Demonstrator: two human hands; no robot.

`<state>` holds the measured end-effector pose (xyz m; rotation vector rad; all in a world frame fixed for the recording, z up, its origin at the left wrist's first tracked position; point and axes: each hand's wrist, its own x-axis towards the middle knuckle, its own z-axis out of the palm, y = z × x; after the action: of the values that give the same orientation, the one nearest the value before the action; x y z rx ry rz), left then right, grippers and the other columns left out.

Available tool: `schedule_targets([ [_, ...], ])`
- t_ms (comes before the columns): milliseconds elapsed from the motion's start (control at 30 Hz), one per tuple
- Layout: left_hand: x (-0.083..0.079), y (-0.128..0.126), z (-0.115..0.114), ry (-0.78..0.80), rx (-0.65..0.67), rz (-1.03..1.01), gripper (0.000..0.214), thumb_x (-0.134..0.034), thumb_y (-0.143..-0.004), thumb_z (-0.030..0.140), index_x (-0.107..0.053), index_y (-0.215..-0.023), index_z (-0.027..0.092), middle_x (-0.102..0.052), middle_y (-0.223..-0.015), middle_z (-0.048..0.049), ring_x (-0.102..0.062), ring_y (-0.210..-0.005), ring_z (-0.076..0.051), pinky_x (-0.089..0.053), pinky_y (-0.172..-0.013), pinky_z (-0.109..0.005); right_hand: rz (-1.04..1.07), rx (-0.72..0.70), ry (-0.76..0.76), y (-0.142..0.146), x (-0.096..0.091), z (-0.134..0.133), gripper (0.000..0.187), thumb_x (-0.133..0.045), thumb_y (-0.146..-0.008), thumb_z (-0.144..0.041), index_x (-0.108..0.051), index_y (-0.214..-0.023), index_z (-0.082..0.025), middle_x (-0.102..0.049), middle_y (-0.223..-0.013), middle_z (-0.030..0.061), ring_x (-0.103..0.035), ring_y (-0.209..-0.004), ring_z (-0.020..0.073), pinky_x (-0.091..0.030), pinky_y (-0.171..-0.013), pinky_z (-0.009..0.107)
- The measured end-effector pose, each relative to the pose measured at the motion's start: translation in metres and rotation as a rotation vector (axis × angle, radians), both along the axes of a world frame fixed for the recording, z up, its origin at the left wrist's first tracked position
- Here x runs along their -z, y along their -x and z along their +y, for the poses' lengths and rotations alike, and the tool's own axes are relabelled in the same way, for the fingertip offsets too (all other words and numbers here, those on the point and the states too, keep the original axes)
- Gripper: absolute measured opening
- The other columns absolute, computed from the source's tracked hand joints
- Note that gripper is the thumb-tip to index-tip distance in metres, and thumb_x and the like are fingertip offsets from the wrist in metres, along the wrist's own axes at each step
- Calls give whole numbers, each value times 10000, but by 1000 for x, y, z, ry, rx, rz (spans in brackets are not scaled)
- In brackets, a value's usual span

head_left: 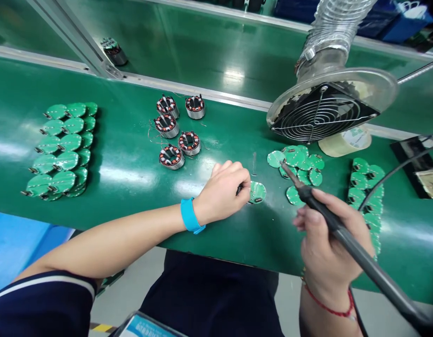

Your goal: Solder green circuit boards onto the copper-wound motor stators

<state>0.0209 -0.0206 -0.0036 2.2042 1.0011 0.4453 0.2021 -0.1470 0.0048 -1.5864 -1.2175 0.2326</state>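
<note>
On green bench [132,187], steady round circuit board [257,192] with left hand's [221,192] pinching fingers; bring soldering iron [342,229], gripped in right hand [328,248], down slowly.

Wound stators [189,142], fume fan [325,112], tape roll [346,140]

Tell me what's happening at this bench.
A person works at a green bench. Their left hand holds a round green board down on it by the edge. The right hand grips a soldering iron, its tip by a loose pile of similar boards. Five wound coils sit behind, and stacked boards lie far left.
</note>
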Motion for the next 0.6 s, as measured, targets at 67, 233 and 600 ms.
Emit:
schedule_targets([
  [67, 2, -1, -1, -9, -6, 2, 197, -546, -893, 49, -487, -776, 196, -550, -840, -6, -473, -859, -203, -301, -799, -352, 89, 59, -80, 3, -1, -3, 157, -790, -960, -318, -801, -1073, -210, -735, -747, -16, -668, -504, 126, -519, -441, 259],
  [233, 5, -2, -2, -24, -11, -9, 222, -527, -880, 39, -436, -769, 209, -530, -826, -4, -466, -841, -203, -303, -793, -353, 165, 17, -84, 8, -1, -1, 133, -802, -947, -321, -804, -967, -189, -698, -606, -43, -650, -413, 122, -498, -375, 223],
  [600, 9, -2, -4, -39, -23, -43, 231, -516, -879, 41, -418, -765, 216, -523, -812, 0, -465, -819, -202, -312, -784, -357, 146, -11, 3, 6, -3, 1, 167, -804, -953, -354, -809, -977, -189, -693, -574, -45, -647, -401, 120, -504, -378, 212],
])
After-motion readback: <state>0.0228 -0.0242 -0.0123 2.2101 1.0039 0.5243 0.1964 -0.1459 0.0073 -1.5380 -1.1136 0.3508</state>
